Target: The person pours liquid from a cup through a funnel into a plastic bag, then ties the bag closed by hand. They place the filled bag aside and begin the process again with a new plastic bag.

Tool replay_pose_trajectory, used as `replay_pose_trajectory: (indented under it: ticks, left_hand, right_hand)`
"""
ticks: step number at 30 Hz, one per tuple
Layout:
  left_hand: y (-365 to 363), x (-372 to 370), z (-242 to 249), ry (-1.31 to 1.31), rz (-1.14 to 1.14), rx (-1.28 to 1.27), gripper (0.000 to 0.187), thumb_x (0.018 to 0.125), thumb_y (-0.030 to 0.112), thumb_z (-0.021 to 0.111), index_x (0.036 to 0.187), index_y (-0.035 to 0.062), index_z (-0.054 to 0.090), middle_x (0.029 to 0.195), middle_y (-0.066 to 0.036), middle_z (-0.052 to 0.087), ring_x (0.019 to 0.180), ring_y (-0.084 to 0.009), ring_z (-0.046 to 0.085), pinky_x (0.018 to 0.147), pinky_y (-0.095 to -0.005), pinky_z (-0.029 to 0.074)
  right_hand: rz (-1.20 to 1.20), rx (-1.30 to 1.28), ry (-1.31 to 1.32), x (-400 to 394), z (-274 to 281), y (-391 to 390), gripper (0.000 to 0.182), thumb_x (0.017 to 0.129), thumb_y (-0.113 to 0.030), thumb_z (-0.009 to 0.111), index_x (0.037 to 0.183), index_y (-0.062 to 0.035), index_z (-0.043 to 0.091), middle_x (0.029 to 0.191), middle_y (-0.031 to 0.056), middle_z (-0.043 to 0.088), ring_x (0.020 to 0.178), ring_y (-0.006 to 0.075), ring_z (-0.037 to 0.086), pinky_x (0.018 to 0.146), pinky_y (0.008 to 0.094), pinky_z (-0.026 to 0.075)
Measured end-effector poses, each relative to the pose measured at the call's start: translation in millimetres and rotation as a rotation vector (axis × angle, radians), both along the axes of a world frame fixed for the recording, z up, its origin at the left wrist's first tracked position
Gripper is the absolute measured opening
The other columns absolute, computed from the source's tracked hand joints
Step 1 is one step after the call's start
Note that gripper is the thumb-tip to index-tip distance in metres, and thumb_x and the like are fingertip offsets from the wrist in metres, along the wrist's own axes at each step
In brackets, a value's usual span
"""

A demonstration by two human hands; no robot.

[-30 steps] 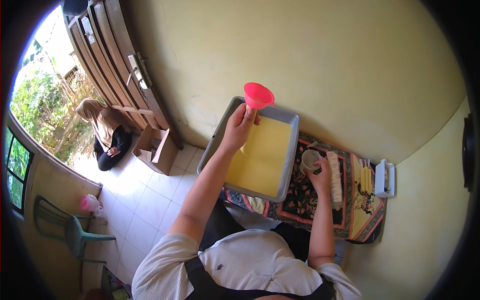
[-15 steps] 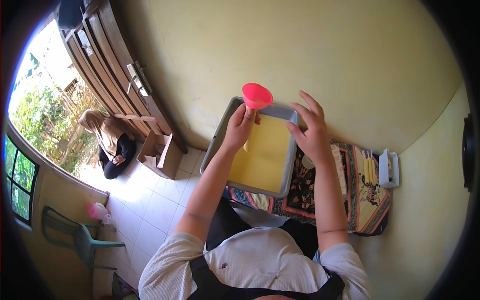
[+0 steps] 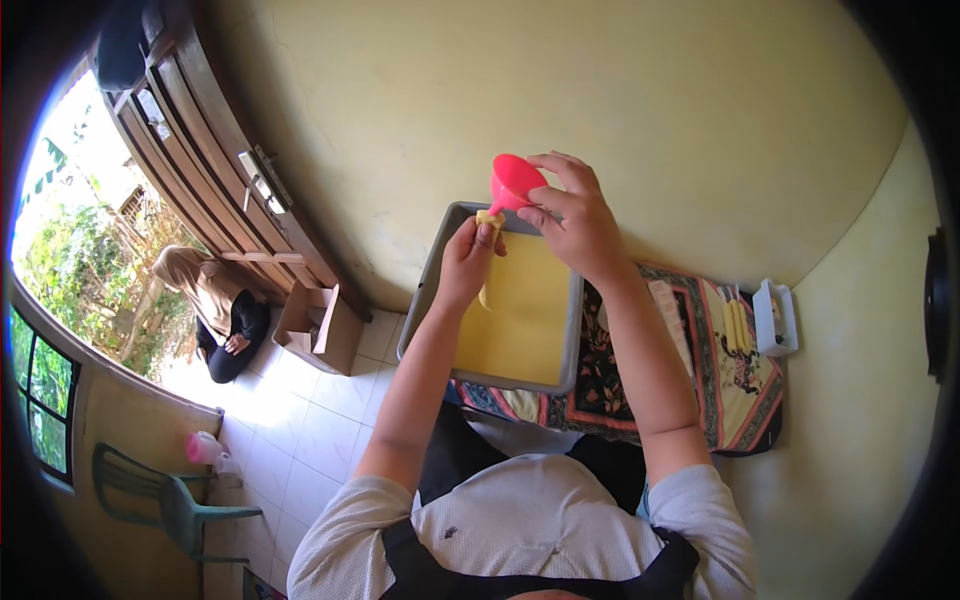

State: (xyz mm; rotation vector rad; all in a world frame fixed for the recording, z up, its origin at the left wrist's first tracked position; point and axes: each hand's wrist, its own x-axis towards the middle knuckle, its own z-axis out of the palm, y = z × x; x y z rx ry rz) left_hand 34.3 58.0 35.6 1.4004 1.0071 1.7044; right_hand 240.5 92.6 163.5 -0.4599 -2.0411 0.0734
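In the head view, my left hand (image 3: 466, 268) is closed around the neck of a slim clear plastic tube bag (image 3: 486, 297) with yellow liquid inside. Its lower end hangs over the grey tub (image 3: 425, 320), which holds a broad pool of yellow liquid (image 3: 530, 315). My right hand (image 3: 582, 218) grips the rim of a pink funnel (image 3: 516, 182) between thumb and fingers. The funnel leans to one side, its spout right at the bag's mouth above my left thumb.
Right of the tub, a patterned cloth (image 3: 755, 400) carries several filled yellow tubes (image 3: 737, 325) and a pale stack of packets (image 3: 668, 310). A light-coloured bin (image 3: 775, 318) stands beyond. Leftward are a cardboard box (image 3: 325, 330), a seated person (image 3: 228, 318) and a green chair (image 3: 180, 500).
My right hand has moved left and taken hold of the funnel rim. The funnel has tilted and risen, so the bag's mouth now shows below its spout.
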Motion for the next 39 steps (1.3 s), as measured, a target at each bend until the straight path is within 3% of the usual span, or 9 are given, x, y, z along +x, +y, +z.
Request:
replay_pose_trajectory:
  ticks: [6,18,20,29,39]
  left_hand:
    - [-2.3,0.3,2.8,0.018,0.062,-0.045,0.034,0.124,0.032,0.051,0.115,0.0027,0.067,0.09,0.001,0.066,0.084,-0.0094,0.061,0.082,-0.0261,0.051]
    - [-7.5,0.8,9.0,0.069,0.114,-0.068,0.037,0.124,0.033,0.051,0.113,0.0022,0.069,0.087,0.0,0.066,0.081,-0.0089,0.061,0.079,-0.0273,0.051]
    - [-8.1,0.5,9.9,0.091,0.125,-0.054,0.037,0.124,0.033,0.052,0.113,0.0023,0.069,0.086,0.0,0.066,0.08,-0.009,0.061,0.079,-0.0275,0.051]
    - [-9.5,1.5,13.1,0.049,0.154,-0.08,0.037,0.123,0.032,0.053,0.113,0.0007,0.07,0.087,-0.001,0.067,0.081,-0.0097,0.063,0.079,-0.0271,0.052]
    - [-8.3,0.8,11.8,0.036,0.163,-0.091,0.036,0.123,0.031,0.054,0.114,0.0001,0.071,0.087,-0.001,0.067,0.081,-0.0105,0.063,0.08,-0.0275,0.052]
  right_hand:
    - [-0.115,0.045,-0.011,60.3,-4.6,-16.9,0.019,0.088,-0.015,0.092,0.097,-0.0037,0.08,0.143,0.0112,0.072,0.139,0.0396,0.062,0.116,0.0516,0.053]
    - [-0.351,-0.187,-0.206,165.6,-103.3,-39.5,0.019,0.089,-0.015,0.092,0.1,-0.003,0.083,0.144,0.0128,0.071,0.143,0.0417,0.06,0.119,0.0521,0.051]
    - [-0.365,-0.196,-0.256,169.8,-111.5,-40.8,0.019,0.088,-0.015,0.092,0.101,-0.0031,0.083,0.144,0.0129,0.071,0.143,0.0418,0.06,0.119,0.0521,0.051]
    - [-0.259,-0.23,-0.031,137.2,-137.4,-35.9,0.021,0.086,-0.016,0.094,0.098,-0.0029,0.082,0.138,0.0127,0.073,0.137,0.0413,0.062,0.114,0.0529,0.054]
    - [-0.242,-0.152,-0.168,120.6,-132.5,-42.4,0.02,0.08,-0.015,0.095,0.096,-0.0076,0.086,0.136,0.0116,0.074,0.136,0.0407,0.064,0.112,0.0543,0.055]
